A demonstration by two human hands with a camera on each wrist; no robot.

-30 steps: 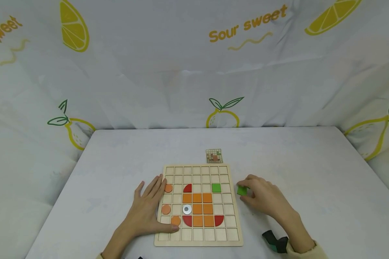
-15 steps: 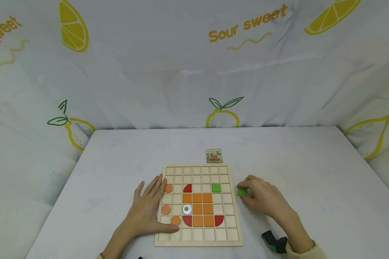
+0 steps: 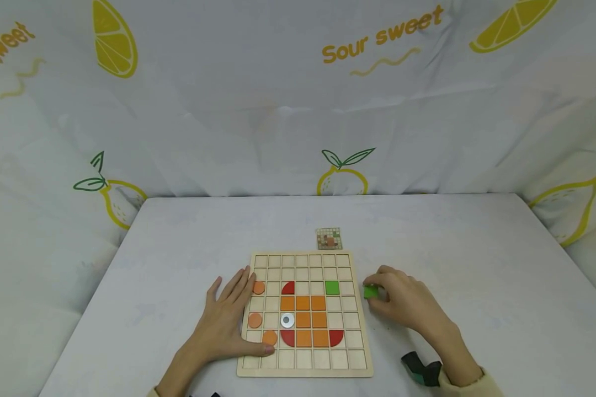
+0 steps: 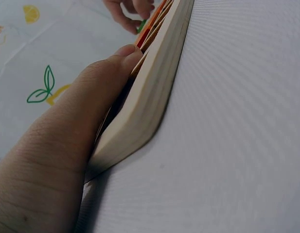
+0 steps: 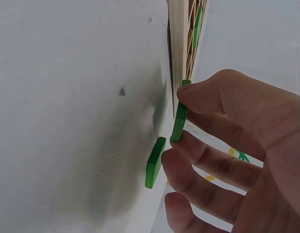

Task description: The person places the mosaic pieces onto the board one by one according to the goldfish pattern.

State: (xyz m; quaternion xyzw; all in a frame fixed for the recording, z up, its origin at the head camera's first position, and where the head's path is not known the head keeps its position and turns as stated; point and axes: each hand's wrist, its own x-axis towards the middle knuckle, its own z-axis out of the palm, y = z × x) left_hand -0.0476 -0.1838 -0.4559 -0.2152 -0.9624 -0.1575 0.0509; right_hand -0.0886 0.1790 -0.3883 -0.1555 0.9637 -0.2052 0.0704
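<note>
My left hand (image 3: 223, 328) rests along the left side of a wooden grid board (image 3: 305, 370), fingers straight, its thumb over the lower left squares. To the right of the board, my right hand (image 3: 407, 300) pinches a green square tile (image 5: 179, 116) between thumb and fingertips. A second green tile (image 5: 155, 162) shows close to the other fingertips in the right wrist view. Set into the board are orange squares (image 3: 303, 320), red quarter-circles (image 3: 336, 338), orange discs (image 3: 255, 320), a white disc with a grey centre (image 3: 287, 320) and one green square (image 3: 332, 288).
A small pattern card (image 3: 329, 239) lies just behind the board on the white table (image 3: 452, 242). Beside the right wrist is a black and green strap-like object (image 3: 421, 370). A lemon-printed white cloth (image 3: 238, 110) hangs behind the table.
The green tile in my right fingers has turned slightly. Both hands have stayed in nearly the same place, and the pieces on the board have not moved.
</note>
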